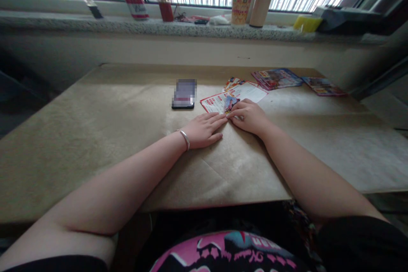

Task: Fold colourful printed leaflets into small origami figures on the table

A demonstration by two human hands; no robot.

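My left hand point(204, 129) lies flat on the table with its fingers stretched out. Its fingertips reach the near edge of a white leaflet with red print point(212, 103). Thumb and fingers of my right hand point(248, 115) are pinched together at a small colourful picture piece point(231, 104) on that leaflet. Whether the piece is loose or part of the leaflet I cannot tell. Behind my right hand lies another white sheet with a red edge point(250, 90), overlapping some orange patterned paper point(234, 82).
A phone point(184, 93) lies left of the leaflets. Colourful booklets point(277, 78) are stacked at the back right, with another booklet point(323, 86) beside them. On the windowsill point(105, 25) stand a red can point(135, 2), a small red bottle point(165, 9) and a patterned cup point(242, 2).
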